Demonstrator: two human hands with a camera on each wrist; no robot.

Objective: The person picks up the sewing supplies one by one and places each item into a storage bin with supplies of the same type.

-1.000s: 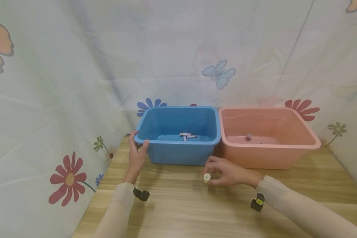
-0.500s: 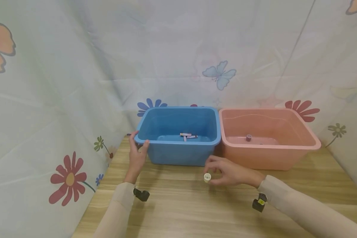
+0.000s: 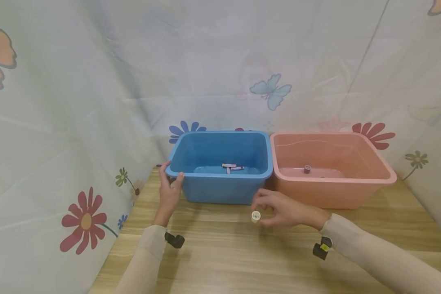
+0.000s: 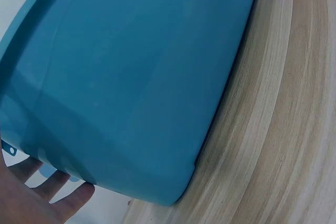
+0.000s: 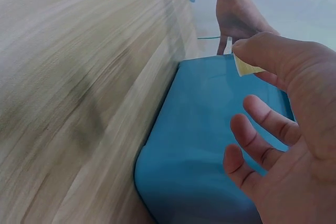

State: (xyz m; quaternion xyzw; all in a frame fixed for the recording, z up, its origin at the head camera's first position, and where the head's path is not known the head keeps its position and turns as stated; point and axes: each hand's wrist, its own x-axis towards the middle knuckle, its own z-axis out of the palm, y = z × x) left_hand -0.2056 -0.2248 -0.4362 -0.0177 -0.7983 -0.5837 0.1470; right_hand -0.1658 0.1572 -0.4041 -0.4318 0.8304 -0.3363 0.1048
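In the head view my right hand [image 3: 281, 209] pinches a small cream hollow cylinder [image 3: 255, 217] between thumb and fingertips, its open end showing. Just behind it is the front of the blue tub [image 3: 224, 190]. The right wrist view shows only a pale yellow edge of this cylinder [image 5: 244, 66] beside the thumb; the other fingers are spread and loosely bent. At the tub's left front corner my left hand [image 3: 170, 196] grips the rim, thumb on the front. Its fingers [image 4: 73, 201] lie along the tub's end in the left wrist view.
Inside the blue tub lie several short thin sticks [image 3: 229, 166] with printed labels. A pink tub [image 3: 327, 194] stands against its right side, with a small purplish hollow cylinder [image 3: 307, 169] inside. Both rest on a wood-grain table [image 3: 220, 257] before a flowered curtain [image 3: 206, 61].
My right hand has risen slightly with the cream cylinder, which shows a little higher in the head view. The left hand and both tubs have stayed in place.
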